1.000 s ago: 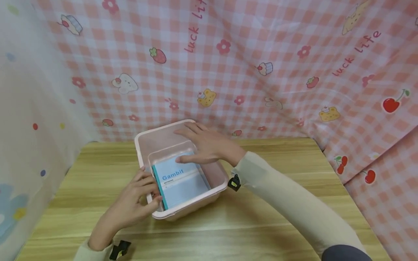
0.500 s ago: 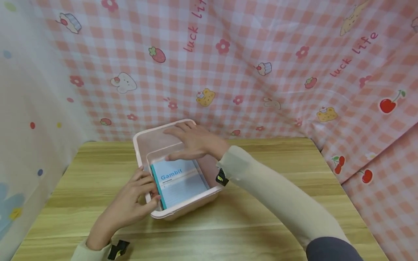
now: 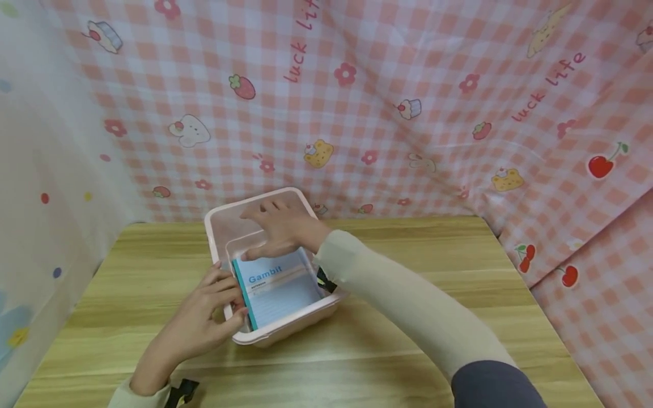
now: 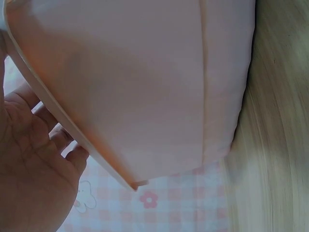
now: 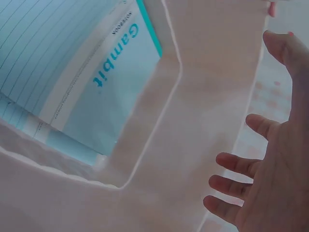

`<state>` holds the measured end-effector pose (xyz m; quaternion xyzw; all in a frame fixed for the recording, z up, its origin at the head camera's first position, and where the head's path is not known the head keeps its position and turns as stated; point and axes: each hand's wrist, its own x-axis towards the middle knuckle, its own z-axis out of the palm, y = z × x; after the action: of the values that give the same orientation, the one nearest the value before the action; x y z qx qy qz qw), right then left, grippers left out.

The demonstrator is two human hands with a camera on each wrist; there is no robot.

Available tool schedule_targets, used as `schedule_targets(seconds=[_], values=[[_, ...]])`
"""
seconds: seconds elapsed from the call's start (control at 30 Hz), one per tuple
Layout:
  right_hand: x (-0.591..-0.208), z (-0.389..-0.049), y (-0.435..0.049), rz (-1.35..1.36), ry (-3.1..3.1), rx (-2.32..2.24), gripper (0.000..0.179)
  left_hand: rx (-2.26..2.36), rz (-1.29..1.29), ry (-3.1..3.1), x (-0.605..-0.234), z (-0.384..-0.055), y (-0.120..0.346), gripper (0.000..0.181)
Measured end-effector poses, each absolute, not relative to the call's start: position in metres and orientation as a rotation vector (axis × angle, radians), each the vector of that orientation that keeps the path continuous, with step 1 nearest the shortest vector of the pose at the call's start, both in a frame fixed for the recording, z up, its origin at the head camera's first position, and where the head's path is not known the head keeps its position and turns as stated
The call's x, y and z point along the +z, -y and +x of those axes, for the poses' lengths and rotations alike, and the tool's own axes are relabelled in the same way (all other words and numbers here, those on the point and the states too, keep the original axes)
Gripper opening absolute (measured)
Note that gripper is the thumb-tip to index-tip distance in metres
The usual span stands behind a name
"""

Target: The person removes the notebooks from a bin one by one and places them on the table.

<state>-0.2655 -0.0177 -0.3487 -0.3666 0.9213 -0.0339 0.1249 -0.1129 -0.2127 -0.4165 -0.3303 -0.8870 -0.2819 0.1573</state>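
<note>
In the head view, a pale pink plastic box [image 3: 296,324] stands on the wooden bench [image 3: 143,266], and a blue notebook [image 3: 278,289] lies face up inside it, teal spine toward the left wall. The left hand [image 3: 206,314] grips the box's left rim with bent fingers. The right hand [image 3: 283,226] is held over the far part of the box, its fingers spread and pinching nothing; whether it touches anything is hard to tell from here. The notebook looks light and bendy, its smooth cover perhaps a little slippery; the spine looks like the stiffest edge and so the best place to take hold.

In the left wrist view, the left hand's fingers pass behind the overhanging rim, and the box's outer wall shows bare beside them. The wall looks thin and likely to flex if squeezed; the folded lip should be its firmest hold.

In the right wrist view, the right hand's fingers are apart, with no notebook between them. Part of another notebook [image 5: 72,145] shows beneath the upper one's edge, so the covers may slide over each other; lifting both together would call for fingers beneath the lower one.
</note>
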Motion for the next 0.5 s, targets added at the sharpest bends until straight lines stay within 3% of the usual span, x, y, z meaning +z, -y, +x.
schedule_targets(seconds=[0.5], values=[[-0.376,-0.277,0.039,-1.053,-2.635,0.074,0.092,-0.807,-0.945,2.556,-0.416,-0.113,0.213,0.028]])
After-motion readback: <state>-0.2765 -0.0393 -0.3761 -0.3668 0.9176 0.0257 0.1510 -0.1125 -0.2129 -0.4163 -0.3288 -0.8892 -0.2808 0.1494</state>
